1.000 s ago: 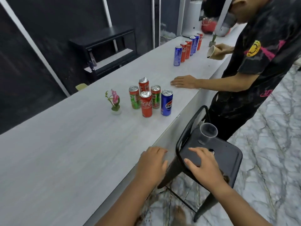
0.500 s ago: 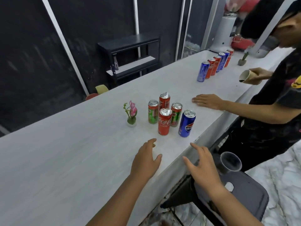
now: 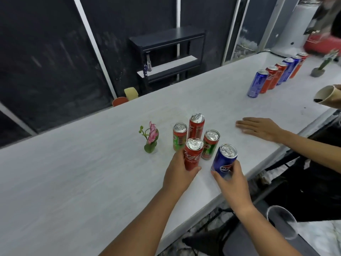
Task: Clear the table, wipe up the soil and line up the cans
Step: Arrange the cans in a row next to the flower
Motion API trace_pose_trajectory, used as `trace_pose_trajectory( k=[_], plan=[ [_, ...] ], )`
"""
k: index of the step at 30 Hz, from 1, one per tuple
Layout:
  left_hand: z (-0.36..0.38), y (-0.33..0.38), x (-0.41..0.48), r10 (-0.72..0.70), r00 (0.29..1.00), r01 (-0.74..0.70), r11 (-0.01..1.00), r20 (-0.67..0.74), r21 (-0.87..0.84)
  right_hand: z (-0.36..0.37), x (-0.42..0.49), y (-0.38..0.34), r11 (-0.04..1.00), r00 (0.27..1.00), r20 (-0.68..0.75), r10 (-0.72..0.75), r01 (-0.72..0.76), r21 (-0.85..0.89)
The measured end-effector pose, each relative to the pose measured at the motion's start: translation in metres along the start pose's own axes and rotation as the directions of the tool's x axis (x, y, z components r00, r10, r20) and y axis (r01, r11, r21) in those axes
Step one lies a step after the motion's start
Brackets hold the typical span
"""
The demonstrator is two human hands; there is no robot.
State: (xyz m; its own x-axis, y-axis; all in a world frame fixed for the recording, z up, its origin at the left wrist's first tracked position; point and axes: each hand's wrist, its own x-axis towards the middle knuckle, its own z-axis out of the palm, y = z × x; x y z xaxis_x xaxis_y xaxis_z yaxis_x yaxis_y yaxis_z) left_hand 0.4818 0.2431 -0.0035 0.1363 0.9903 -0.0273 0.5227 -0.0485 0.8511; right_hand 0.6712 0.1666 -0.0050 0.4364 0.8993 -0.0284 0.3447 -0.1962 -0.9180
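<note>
Several cans stand clustered on the white table (image 3: 73,182). My left hand (image 3: 177,172) wraps the near red cola can (image 3: 192,154). My right hand (image 3: 230,179) grips the blue Pepsi can (image 3: 224,160), which leans slightly. Behind them stand a green-and-red can (image 3: 179,136), a taller red can (image 3: 196,125) and another green-and-red can (image 3: 210,144). A small pink flower in a pot (image 3: 151,137) sits left of the cans. A row of blue and red cans (image 3: 275,75) lines the far right of the table.
Another person's hand (image 3: 258,129) lies flat on the table right of the cluster; their other hand holds a paper cup (image 3: 328,95) with dark soil. A small cactus pot (image 3: 319,68) stands far right. A clear plastic cup (image 3: 282,224) sits on a dark chair below the table edge.
Both my hands rose from the chair to the table and closed on cans: left on the red cola can, right on the blue Pepsi can. The view tilted up toward the table.
</note>
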Motion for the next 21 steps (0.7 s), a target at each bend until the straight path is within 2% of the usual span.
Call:
trace_pose_trajectory(
  k=[11,16,21],
  plan=[
    [-0.030,-0.018,-0.030,-0.113,0.988,0.110,0.993,-0.105,-0.037,0.020,-0.010,-0.010,0.999,0.997,0.070,-0.040,0.039,0.019],
    [-0.085,-0.051,-0.064,-0.179,0.964,0.170,0.984,-0.197,-0.059,0.065,-0.033,-0.032,0.995,0.974,0.201,-0.102,0.103,0.002],
    [-0.147,-0.088,-0.104,-0.252,0.911,0.237,0.968,-0.326,-0.086,0.122,-0.056,-0.056,0.985,0.920,0.353,-0.168,0.170,0.026]
  ],
)
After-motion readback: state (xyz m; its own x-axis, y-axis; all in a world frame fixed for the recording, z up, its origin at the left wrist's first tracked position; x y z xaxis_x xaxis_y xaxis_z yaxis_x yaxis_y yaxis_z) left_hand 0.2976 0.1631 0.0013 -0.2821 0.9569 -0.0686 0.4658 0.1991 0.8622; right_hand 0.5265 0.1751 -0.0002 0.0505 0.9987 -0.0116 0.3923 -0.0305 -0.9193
